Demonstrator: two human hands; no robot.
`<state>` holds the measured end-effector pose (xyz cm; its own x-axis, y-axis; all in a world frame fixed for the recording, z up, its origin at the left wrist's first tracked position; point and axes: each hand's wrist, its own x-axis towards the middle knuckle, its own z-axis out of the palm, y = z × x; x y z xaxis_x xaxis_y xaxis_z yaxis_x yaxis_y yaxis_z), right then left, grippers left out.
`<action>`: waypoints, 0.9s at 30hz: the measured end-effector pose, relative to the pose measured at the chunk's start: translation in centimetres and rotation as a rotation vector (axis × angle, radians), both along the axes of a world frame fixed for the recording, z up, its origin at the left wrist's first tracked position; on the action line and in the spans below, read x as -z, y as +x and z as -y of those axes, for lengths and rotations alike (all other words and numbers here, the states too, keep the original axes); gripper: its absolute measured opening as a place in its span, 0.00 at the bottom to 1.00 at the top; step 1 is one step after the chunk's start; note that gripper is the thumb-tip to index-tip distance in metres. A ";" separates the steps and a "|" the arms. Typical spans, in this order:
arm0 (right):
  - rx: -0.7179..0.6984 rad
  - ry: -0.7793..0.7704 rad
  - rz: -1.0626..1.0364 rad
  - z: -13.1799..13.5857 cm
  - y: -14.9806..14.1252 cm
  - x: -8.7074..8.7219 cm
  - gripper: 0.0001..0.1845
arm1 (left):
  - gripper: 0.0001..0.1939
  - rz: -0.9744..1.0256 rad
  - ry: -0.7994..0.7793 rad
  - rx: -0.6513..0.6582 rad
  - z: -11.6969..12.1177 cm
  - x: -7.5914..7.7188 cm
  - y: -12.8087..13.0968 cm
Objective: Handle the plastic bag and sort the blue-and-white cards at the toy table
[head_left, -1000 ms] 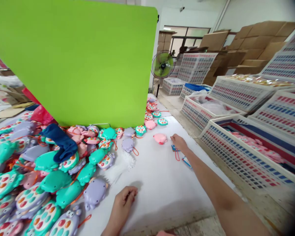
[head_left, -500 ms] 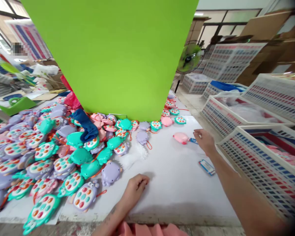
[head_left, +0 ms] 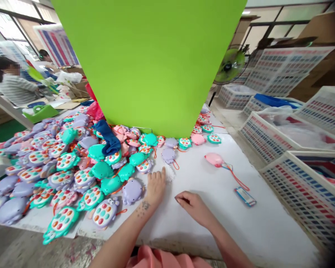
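You work at a long worktop point(head_left: 240, 230) with a smooth white top. Nearest to you, your right hand point(head_left: 192, 207) lies on it, relaxed and half curled, and it grasps nothing. Your left hand point(head_left: 155, 187) is open with the fingers spread, also empty, and it rests just beside a lilac animal-shaped toy point(head_left: 132, 191). Small white grains point(head_left: 167, 175) are scattered near those fingers.

This toy looks like hollow moulded plastic, so I judge it light and stiff, but the glossy skin may be a little slippery. It seems best to take hold around the rounded body, not by any thin cord. To the left of it lies a big heap of toys point(head_left: 67, 171) in teal, lilac and pink, many with domed backs and round, coloured buttons.

Farther ahead, a pink toy point(head_left: 213, 159) lies apart, and an orange cord point(head_left: 236, 178) runs from it towards a small blue card point(head_left: 245, 197). A navy cloth point(head_left: 107, 137) lies on the heap, under a tall green board point(head_left: 147, 63). White plastic crates point(head_left: 304, 186) stand on the right, with a green fan point(head_left: 231, 66) beyond them. Far left sits a co-worker point(head_left: 13, 80) in a striped top.
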<state>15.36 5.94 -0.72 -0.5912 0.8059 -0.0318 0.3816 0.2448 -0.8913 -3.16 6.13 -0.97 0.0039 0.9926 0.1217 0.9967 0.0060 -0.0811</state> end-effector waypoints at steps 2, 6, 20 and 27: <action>0.040 -0.027 -0.001 0.4 0.3 0.2 0.12 | 0.29 0.019 -0.066 0.005 0.2 -0.5 0.3; 0.137 0.016 -0.014 0.6 1.0 0.0 0.13 | 0.30 0.141 -0.194 0.123 0.8 -0.4 0.9; 0.140 -0.567 -0.515 1.8 0.3 0.5 0.32 | 0.15 1.463 -0.248 0.040 1.5 -2.1 3.3; 0.262 -0.734 -0.768 1.4 -2.6 -0.2 0.24 | 0.31 1.479 -0.164 0.095 3.3 -0.7 5.3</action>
<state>12.80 4.49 -0.51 -0.4718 0.8450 -0.2519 -0.3757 -0.4511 -0.8095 2.15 2.86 -0.23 0.0433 0.9984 -0.0373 0.1711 0.0294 0.9848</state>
